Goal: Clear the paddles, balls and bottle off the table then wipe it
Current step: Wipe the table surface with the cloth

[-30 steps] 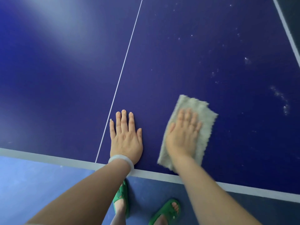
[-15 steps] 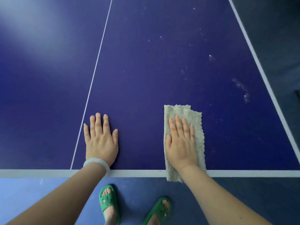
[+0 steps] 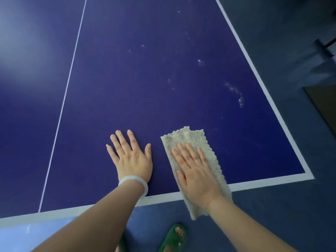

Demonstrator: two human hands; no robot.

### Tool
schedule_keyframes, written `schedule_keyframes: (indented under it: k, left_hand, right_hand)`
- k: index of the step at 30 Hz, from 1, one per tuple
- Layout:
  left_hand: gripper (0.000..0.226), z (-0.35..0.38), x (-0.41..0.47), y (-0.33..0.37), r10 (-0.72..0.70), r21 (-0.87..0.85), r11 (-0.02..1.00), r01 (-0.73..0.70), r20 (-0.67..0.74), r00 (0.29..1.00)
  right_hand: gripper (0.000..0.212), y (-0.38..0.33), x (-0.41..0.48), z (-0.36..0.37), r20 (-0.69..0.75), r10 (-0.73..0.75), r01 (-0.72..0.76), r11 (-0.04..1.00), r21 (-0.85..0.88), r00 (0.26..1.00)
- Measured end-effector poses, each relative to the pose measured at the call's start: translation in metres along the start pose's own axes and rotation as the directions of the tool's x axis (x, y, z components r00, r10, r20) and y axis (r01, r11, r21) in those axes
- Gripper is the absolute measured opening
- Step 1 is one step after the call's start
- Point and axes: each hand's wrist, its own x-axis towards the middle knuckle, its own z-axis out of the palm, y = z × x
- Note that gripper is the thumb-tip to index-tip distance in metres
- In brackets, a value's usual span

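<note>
The dark blue table tennis table [image 3: 145,79] fills the view, with a white centre line and white border. My right hand [image 3: 196,173] lies flat with straight fingers on a beige cloth [image 3: 189,139], pressing it onto the table near the front edge; the cloth's near end hangs over that edge. My left hand [image 3: 131,159], a white bangle at its wrist, rests flat on the bare surface just left of the cloth. White dusty smears [image 3: 236,93] mark the table to the right, beyond the cloth. No paddles, balls or bottle are in view.
The table's front right corner [image 3: 307,173] is close to the cloth. Blue floor lies below the front edge, with my foot in a green sandal [image 3: 174,237]. A dark object [image 3: 323,106] stands off the right side.
Both hands and the cloth have shifted right along the front edge, toward the table's right corner. The cloth's near end now hangs further over the edge. Both hands stay flat.
</note>
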Motion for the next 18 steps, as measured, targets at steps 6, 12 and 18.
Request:
schedule_keyframes:
  k: [6, 12, 18]
  left_hand:
    - [0.077, 0.003, 0.001, 0.001, -0.013, 0.049, 0.999, 0.013, -0.011, 1.000]
    - [0.077, 0.005, 0.002, 0.001, -0.029, 0.059, 0.998, 0.030, -0.007, 1.000]
    - [0.078, 0.004, 0.003, 0.002, -0.035, 0.042, 0.998, 0.036, -0.027, 0.999]
  right_hand:
    - [0.057, 0.105, 0.032, -0.024, 0.038, 0.183, -0.180, 0.982, -0.063, 0.982]
    - [0.059, 0.028, 0.068, -0.011, -0.075, 0.341, -0.338, 0.940, 0.057, 0.937]
    - [0.058, 0.067, 0.056, -0.016, 0.008, -0.177, 0.177, 0.984, -0.035, 0.984]
